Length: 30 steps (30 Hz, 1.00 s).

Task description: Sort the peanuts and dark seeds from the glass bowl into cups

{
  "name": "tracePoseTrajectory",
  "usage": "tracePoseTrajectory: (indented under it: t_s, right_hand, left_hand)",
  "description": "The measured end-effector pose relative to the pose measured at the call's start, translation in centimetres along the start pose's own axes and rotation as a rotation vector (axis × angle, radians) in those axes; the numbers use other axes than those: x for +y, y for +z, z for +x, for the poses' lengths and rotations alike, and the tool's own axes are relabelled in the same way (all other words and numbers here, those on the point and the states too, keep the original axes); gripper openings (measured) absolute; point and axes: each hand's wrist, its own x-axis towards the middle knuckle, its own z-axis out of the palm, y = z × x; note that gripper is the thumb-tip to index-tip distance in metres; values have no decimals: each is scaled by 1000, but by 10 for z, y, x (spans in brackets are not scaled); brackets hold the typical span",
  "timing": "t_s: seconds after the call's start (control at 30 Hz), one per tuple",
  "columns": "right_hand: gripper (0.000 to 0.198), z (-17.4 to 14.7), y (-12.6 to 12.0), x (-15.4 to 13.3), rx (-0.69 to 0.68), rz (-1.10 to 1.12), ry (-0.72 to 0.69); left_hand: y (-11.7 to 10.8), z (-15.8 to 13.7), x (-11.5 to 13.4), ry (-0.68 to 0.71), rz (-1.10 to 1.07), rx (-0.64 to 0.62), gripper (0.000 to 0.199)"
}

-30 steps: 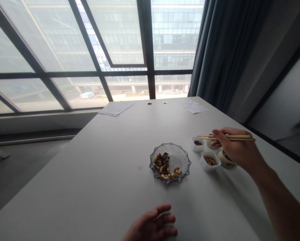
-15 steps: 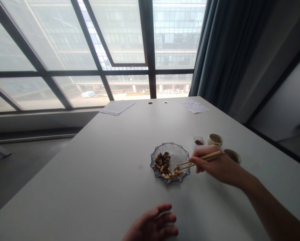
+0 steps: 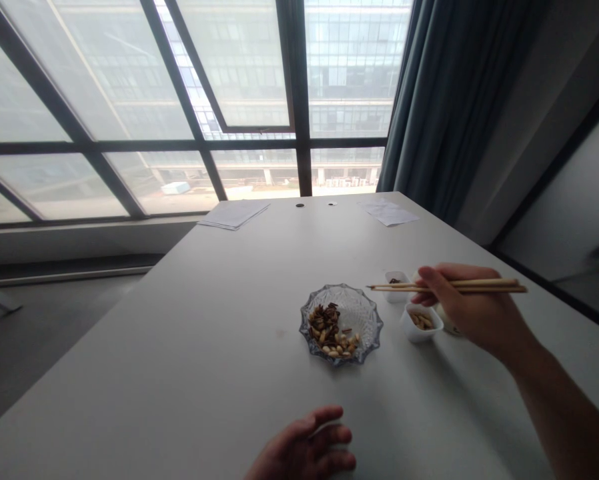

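Crosswise, chopsticks (image 3: 484, 283) held in right fingers (image 3: 437, 280), tips near glass bowl (image 3: 355, 309).

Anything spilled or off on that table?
Nothing looks spilled. Minor: a faint smudge marks the white tabletop left of the glass bowl, and the far-left paper stack has sheets slightly out of line.

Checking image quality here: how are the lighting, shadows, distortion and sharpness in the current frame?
Head view: windows bright and washed out, curtain dark; head view: a soft shadow on the table below the right hand; head view: window bars slant, suggesting wide-angle distortion; head view: fine detail on the pieces in the glass bowl looks soft.
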Motion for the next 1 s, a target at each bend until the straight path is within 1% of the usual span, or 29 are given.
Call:
tracePoseTrajectory:
  t_s: [0.07,0.13,0.27,0.33,0.4,0.47,0.53,0.6,0.67,0.83,0.9,1.0]
  right_hand:
    - [40,5,-10,5,137,-49,-22]
    - [39,12,-15,13,201,-76,-42]
    - [37,22,-12,29,157,-61,-39]
    - [36,23,-10,30,153,-56,-35]
    - [36,19,-8,26,138,-46,-27]
    - [38,13,-6,17,49,-10,-9]
    - [38,6,0,8,-113,34,-7]
    - [38,-1,8,0,-267,66,-36]
    - [36,-5,19,-3,-366,87,-58]
    - [33,-7,40,2,-478,117,-53]
    - [36,-7,44,6,-484,118,-57]
    - [40,-6,48,10,-458,121,-57]
  left_hand:
    - [-1,0,0,-7,9,-10,32]
    - [-2,0,1,-12,13,-11,32]
    - [-3,-1,2,-5,7,4,32]
    - [-3,-1,2,-6,4,10,32]
    - [-2,-1,1,-6,1,10,32]
    - [-2,-1,0,1,-7,8,33]
    - [-2,-1,0,1,-9,2,33]
    - [-1,0,0,3,-6,2,33]
    - [-1,1,0,3,-1,8,33]
    - [-1,2,1,-2,12,1,33]
    - [-1,2,1,-2,12,6,33]
    - [-1,1,1,-5,10,6,33]
